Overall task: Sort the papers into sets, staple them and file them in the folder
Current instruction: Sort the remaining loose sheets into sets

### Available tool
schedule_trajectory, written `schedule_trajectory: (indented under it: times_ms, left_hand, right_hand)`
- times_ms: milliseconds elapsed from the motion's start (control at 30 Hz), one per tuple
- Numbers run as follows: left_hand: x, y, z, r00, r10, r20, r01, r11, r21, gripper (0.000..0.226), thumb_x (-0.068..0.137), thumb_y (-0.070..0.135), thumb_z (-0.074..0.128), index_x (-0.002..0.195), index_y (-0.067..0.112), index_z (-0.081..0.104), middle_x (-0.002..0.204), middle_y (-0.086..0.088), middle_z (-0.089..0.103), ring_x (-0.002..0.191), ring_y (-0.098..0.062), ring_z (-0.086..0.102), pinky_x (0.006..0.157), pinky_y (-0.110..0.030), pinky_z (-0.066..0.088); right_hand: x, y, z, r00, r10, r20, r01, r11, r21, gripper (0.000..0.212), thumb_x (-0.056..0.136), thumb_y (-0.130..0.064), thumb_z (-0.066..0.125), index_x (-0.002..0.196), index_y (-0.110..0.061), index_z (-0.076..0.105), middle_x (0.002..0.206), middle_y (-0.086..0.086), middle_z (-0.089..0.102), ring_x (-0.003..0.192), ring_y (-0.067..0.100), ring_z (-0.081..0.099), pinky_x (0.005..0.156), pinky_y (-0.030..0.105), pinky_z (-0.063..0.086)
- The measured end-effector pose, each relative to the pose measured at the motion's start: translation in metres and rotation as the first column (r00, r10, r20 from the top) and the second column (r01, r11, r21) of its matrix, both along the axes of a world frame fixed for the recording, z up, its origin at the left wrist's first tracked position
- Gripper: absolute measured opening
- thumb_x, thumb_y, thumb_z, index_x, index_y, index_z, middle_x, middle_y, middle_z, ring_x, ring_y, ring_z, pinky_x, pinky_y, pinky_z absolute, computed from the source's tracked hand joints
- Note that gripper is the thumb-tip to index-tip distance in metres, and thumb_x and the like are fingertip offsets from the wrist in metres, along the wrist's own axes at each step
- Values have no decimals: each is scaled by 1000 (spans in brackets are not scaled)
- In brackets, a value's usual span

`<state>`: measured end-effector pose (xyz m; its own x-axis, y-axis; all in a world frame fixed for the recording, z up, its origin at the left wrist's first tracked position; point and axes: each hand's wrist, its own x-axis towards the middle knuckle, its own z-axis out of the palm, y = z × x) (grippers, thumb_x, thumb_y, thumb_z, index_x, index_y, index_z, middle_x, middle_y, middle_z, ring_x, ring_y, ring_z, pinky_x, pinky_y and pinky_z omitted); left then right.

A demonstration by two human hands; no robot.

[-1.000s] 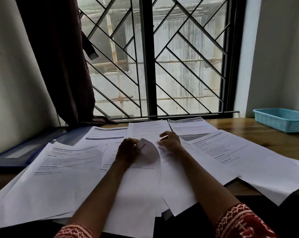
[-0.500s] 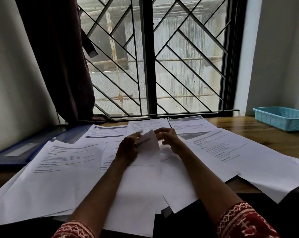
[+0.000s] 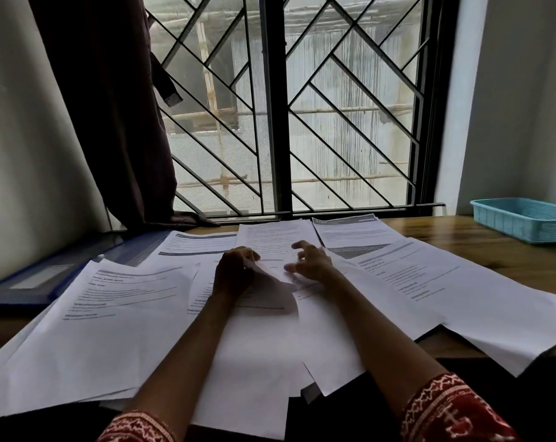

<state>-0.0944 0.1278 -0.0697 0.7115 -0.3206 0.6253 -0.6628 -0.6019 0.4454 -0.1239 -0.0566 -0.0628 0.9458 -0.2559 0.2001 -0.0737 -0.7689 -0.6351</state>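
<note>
While your sleeves (image 3: 455, 406) sit nearest the lens, both forearms reach out over loose papers (image 3: 110, 330) fanned across the wooden desk (image 3: 461, 237).

Item, centre sheet (image 3: 264, 314): your left hand (image 3: 235, 272) pinches its far corner, which is curled up off the pile. Thin, light, floppy and slick on its neighbours; it will likely sag or crease if lifted by one corner, so take it along an edge and support it underneath.

Item, your right hand (image 3: 311, 263): fingers spread and loosely bent, hovering just over the sheets, holding nothing.

Item, blue folder (image 3: 47, 279): lies at the far left, partly under the papers; stiffer, safe to grip by its edge.

Item, teal tray (image 3: 525, 218): far right, well apart from the papers.

No stapler is visible.
</note>
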Motion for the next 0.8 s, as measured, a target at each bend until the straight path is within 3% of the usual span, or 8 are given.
schedule_trajectory:
  times_ms: [100,267,367,433,567,667,733,800]
  left_hand:
    - [-1,0,0,1000,15,-1,-15,1000,11,6,71,-4,63,75,-3,67,96,-15,70,92,-31,63,77,-36,51]
    - [-3,-2,1,999,43,8,-44,999,30,10,75,-1,61,80,2,69,97,-12,70,93,-30,63,78,-34,51]
    - [-2,-1,0,999,47,2,-47,999,21,13,75,-2,60,81,4,69,97,-11,70,94,-29,63,78,-35,52]
    - [-1,-1,0,999,49,1,-49,999,20,11,75,-2,60,79,4,68,97,-10,71,93,-29,63,78,-34,51]
    - [1,-2,0,998,55,9,-55,998,24,10,76,0,63,83,4,69,98,-11,70,94,-28,62,78,-31,48]
    - [0,-2,1,998,63,19,-64,998,21,10,76,0,62,82,2,69,99,-12,70,96,-28,62,79,-28,46]
    - [-2,-2,1,998,54,32,-53,998,-29,9,73,-6,58,74,-1,66,96,-12,70,93,-29,63,78,-30,47]
    - [-4,-1,1,998,46,41,-42,995,-90,11,70,-10,54,68,-4,63,92,-14,71,90,-30,64,78,-34,50]
  right_hand:
    - [4,3,-2,999,39,-22,-40,999,-1,70,75,-33,75,135,-22,42,128,4,59,124,23,48,105,37,32]
    - [4,4,-3,997,77,29,-81,977,199,73,72,-24,80,134,-16,42,124,11,61,119,25,53,103,38,39]
    - [3,2,-6,998,-52,21,52,999,-9,76,74,-44,74,136,-21,38,130,13,52,129,28,35,101,37,34]
    - [2,2,-6,997,-74,-16,73,996,-53,78,73,-50,73,136,-21,37,133,13,50,130,29,33,102,38,33]
    - [-2,5,-1,997,72,22,-75,966,246,72,71,-32,81,131,-13,45,122,13,61,116,25,55,104,38,39]
    - [-7,7,0,988,145,50,-153,903,400,70,71,-16,81,132,-6,46,115,17,66,102,20,61,105,36,41]
    - [-4,7,0,995,92,50,-103,939,327,73,72,-22,81,133,-9,44,117,14,64,106,20,57,104,35,39]
    - [1,5,-2,999,3,36,-8,991,135,82,71,-36,80,137,-14,37,127,14,57,124,28,45,105,36,31]
